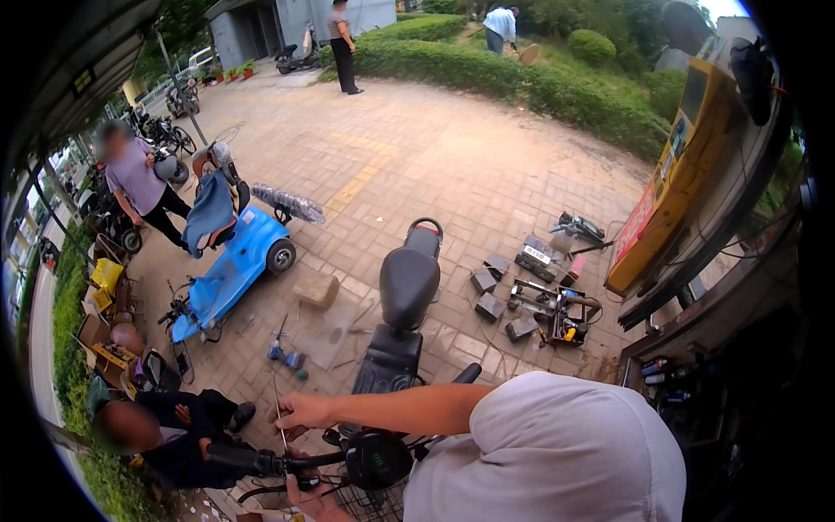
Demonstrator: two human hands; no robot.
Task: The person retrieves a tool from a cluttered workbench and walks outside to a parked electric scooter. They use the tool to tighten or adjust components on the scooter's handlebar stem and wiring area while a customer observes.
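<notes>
My right hand (pixel 300 414) is closed around a long thin metal tool (pixel 279 424), which looks like a screwdriver. Its lower end reaches toward the black handlebar (pixel 250 458) of an electric scooter. Just below, my left hand (pixel 315 499) holds the handlebar near its grip and lever; some of its fingers are hidden behind the bar. Beside my hands is the scooter's round, dark display (pixel 378 458), with a wire basket (pixel 372 505) under it. The scooter's black seat (pixel 409 283) extends away toward the top of the view.
A seated person (pixel 174 435) is close to the handlebar's left end. A blue three-wheeler (pixel 239 270) and a standing person (pixel 143 183) are farther left. A drill (pixel 285 355) lies on the paving near a stone block (pixel 316 289). Batteries (pixel 490 305) and a toolbox (pixel 557 309) sit right.
</notes>
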